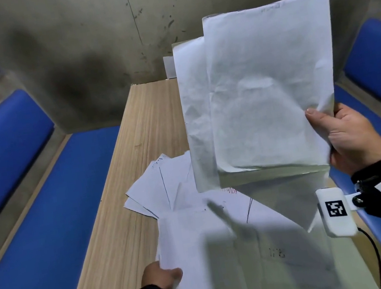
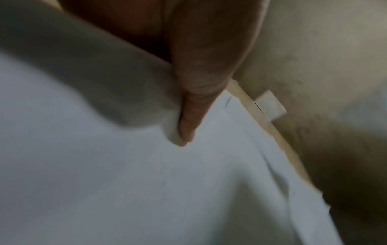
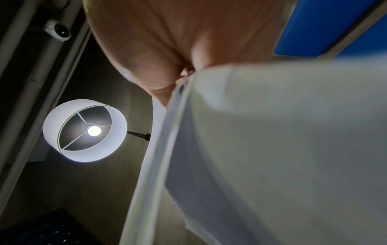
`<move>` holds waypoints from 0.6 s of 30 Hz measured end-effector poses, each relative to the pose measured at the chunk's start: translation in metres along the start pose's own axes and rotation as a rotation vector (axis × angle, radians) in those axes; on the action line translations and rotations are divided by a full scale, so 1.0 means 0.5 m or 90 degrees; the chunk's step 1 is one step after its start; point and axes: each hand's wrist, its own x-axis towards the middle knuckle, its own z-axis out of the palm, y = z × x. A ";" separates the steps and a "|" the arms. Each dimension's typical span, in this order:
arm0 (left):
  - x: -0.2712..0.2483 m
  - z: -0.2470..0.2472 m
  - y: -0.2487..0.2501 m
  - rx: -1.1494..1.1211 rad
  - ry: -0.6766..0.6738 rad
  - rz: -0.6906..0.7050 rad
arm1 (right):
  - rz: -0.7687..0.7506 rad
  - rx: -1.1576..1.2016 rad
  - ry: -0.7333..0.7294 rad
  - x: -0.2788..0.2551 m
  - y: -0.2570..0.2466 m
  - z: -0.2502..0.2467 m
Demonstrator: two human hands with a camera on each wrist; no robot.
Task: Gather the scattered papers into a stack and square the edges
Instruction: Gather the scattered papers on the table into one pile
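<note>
the left hand [image 1: 162, 277] sits low at the near left of the wooden table [image 1: 109, 207], thumb laid over the near-left edge of a sheet on the table [image 1: 200, 247], pinching it; the other fingers are hidden beneath the paper, so how far they curl cannot be told. in the left wrist view the thumb [image 2: 196, 99] presses down onto white paper, denting it at the tip. just beyond that hand, a fan of loose sheets [image 1: 156, 187] lies spread on the table, overlapping each other and tucked partly under the nearer sheet, some with pen lines on them. a further small white sheet [image 1: 169, 66] stands against the wall at the table's far end.

to the right, a raised bundle of papers [image 1: 259, 98] is held upright above the table, its sheets offset so one sticks out on the left. the right hand [image 1: 347, 134] grips its lower right corner, thumb across the front and fingers curled behind. the right wrist view shows the sheets' edges running out from the palm. blue padded benches [image 1: 30, 194] flank the table.
</note>
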 end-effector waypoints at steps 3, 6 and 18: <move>-0.009 -0.011 0.007 -0.191 -0.074 -0.014 | 0.017 0.032 -0.012 -0.007 -0.002 0.023; -0.016 -0.010 0.008 -0.276 -0.107 -0.015 | 0.047 0.069 -0.005 -0.010 0.015 0.038; -0.024 0.067 0.006 -0.446 -0.170 -0.146 | 0.380 -0.182 0.279 -0.185 0.467 -0.093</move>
